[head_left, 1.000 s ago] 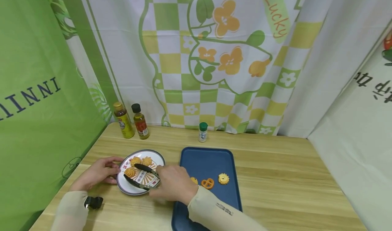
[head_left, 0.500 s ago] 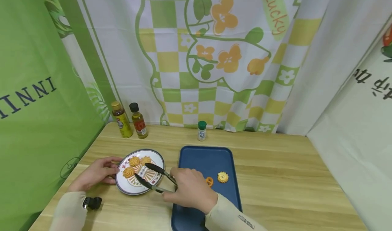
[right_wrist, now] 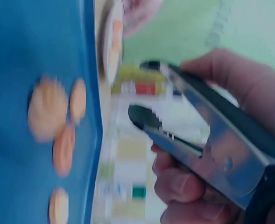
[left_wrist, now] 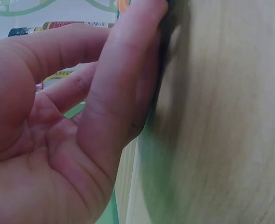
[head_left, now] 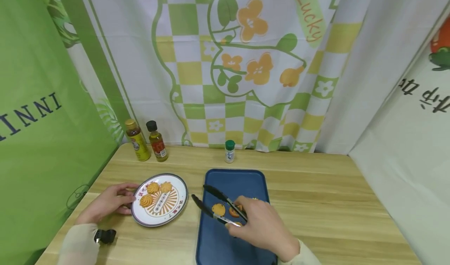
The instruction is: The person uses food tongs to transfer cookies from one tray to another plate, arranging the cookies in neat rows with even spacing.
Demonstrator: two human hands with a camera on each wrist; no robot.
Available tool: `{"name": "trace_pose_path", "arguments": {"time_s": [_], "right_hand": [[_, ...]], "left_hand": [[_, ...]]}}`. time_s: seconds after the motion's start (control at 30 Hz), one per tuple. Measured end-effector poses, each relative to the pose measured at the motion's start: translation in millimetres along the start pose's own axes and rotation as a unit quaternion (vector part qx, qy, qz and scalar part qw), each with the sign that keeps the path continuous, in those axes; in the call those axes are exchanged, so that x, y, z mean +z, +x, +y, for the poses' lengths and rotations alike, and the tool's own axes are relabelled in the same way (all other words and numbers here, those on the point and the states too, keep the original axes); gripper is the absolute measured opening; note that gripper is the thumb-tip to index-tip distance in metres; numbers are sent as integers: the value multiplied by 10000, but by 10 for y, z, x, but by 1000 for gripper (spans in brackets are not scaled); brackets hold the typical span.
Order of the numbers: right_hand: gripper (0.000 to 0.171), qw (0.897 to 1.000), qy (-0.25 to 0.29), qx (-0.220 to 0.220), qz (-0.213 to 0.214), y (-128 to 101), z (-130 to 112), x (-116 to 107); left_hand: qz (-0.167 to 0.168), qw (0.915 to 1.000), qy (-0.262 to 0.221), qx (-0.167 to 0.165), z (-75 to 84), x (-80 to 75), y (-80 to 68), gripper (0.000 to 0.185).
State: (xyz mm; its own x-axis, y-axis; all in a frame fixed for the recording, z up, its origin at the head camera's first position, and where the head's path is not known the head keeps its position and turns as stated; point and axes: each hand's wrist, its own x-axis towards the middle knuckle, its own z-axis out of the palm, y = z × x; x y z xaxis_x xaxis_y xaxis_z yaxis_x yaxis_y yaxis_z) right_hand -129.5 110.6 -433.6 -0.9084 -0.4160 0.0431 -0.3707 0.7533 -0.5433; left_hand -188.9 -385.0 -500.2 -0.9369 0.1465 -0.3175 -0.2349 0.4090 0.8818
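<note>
My left hand [head_left: 109, 203] grips the left rim of a white patterned plate [head_left: 178, 187] with a dark border. On that plate lie three swirled butter cookies [head_left: 146, 200], grouped toward its left and back. My right hand [head_left: 265, 226] holds black-tipped metal kitchen tongs [right_wrist: 228, 158], their arms spread apart and nothing between the tips. The tongs reach over the left edge of a dark blue tray [head_left: 225, 253]. A round cookie [head_left: 218, 209] and a pretzel [head_left: 233, 212] show near the tongs. Other cookies on the tray are partly hidden by the right hand.
At the table's back left stand a yellow-capped bottle [head_left: 138, 140] and a black-capped bottle [head_left: 157, 142]. A small green-capped shaker [head_left: 229, 151] stands behind the tray. Curtains [head_left: 197, 116] enclose the wooden table [head_left: 327, 210] at the back and sides.
My right hand has carried the tongs from over the plate rightward to the tray, and their arms have spread wider. My left hand stays at the plate; the three cookies remain on it.
</note>
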Motion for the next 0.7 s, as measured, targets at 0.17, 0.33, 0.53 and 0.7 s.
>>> {"name": "trace_pose_path", "arguments": {"time_s": [0.17, 0.33, 0.53, 0.7], "right_hand": [[51, 9992, -21, 377, 156, -135, 365, -304], [55, 9986, -366, 363, 66, -222, 650, -538], [45, 9983, -577, -76, 72, -349, 852, -630], [44, 9963, -792, -260, 228, -364, 863, -655]], "left_hand": [[-59, 9999, 124, -47, 48, 8, 36, 63], [-71, 9999, 93, -94, 19, -3, 12, 63], [-228, 9997, -71, -37, -8, -17, 8, 65], [-261, 9996, -117, 34, 3, -56, 33, 66]]}}
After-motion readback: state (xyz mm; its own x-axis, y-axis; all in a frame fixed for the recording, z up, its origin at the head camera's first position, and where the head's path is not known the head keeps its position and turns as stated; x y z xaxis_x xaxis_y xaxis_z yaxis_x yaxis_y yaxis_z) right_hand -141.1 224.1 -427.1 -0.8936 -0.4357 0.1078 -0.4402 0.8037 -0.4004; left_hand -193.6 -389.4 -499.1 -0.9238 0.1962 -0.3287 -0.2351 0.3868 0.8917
